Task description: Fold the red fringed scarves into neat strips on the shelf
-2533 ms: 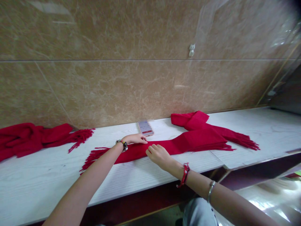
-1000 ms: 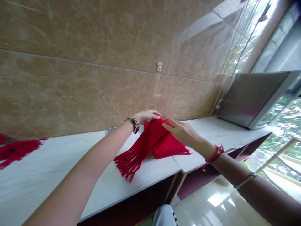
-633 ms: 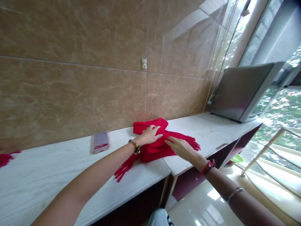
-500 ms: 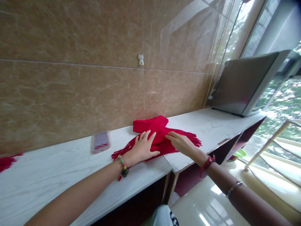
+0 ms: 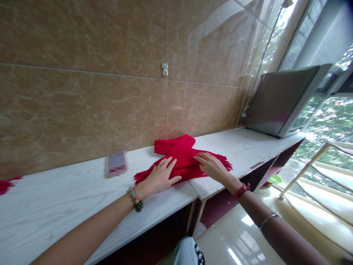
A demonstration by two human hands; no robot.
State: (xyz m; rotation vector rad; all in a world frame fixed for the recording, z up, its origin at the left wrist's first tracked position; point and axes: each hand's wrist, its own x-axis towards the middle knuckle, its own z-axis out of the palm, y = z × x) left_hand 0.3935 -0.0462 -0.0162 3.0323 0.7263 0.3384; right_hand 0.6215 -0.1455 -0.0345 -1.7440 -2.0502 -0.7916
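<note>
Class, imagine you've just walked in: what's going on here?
Someone is handling a red fringed cloth that lies folded on a white counter. The left hand is spread over it; the right hand, loosely bent, touches it farther right. A phone lies to the left, near the wall.

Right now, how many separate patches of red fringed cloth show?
2: a central patch under left hand and right hand, a fringe patch cut off at the left edge; others may be hidden.
</note>
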